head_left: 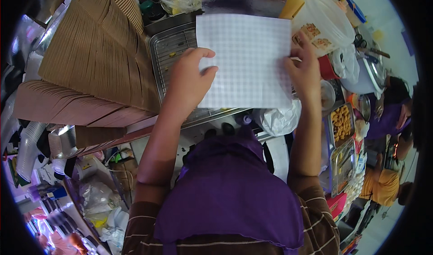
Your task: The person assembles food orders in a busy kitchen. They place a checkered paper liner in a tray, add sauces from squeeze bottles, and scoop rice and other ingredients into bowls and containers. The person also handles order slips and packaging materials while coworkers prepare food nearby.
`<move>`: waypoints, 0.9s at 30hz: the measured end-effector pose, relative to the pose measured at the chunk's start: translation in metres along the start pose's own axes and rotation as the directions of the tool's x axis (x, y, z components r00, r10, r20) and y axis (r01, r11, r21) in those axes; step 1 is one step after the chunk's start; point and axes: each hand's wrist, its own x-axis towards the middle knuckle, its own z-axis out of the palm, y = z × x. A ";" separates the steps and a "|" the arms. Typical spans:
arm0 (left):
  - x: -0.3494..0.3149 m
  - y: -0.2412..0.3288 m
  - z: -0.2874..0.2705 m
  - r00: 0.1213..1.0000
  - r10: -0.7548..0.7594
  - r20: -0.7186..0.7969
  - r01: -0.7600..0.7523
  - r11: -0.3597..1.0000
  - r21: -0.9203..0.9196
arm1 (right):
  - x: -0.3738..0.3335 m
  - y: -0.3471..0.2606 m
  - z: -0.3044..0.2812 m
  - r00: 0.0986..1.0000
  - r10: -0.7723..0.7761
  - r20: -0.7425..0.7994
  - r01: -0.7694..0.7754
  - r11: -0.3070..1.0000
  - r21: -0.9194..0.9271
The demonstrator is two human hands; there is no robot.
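Purple apron [230, 187] fabric covers the wearer's front, on the near side of the checked paper sheet [246, 61], which partly hides a wire rack [169, 52]. At the sheet's left edge is the left hand [191, 74], thumb and forefinger parted; at its right edge, the blurred right hand [306, 70]. Whether either grips, I cannot tell. Brown cardboard [99, 47] stands stacked left of the sheet.

Tall stacks of folded cardboard [97, 52] wall off the wire-rack tray's [177, 39] left edge. Open rack shows beside its far left corner, short of the checked paper [246, 61]. A clear plastic tub [333, 22] blocks the far right; a crumpled white bundle [283, 119] crowds the near right corner.
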 end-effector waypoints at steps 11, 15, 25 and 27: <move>0.041 -0.022 0.048 0.977 -0.007 0.215 -0.154 0.672 0.724 | 0.022 0.015 0.044 0.884 -0.444 0.145 0.435 0.671 -0.601; 0.040 -0.018 0.039 0.981 0.135 0.143 -0.192 0.814 0.549 | 0.027 0.011 0.045 0.790 -0.466 0.399 0.597 0.733 -0.326; 0.052 0.046 -0.016 0.814 0.519 -0.262 -0.516 0.852 0.083 | 0.047 0.050 -0.023 0.866 -0.024 0.499 -0.474 0.277 0.836; 0.062 0.023 -0.019 0.771 0.632 -0.074 -0.629 0.775 0.064 | 0.042 0.058 -0.019 0.678 -0.246 0.692 -0.702 0.063 0.710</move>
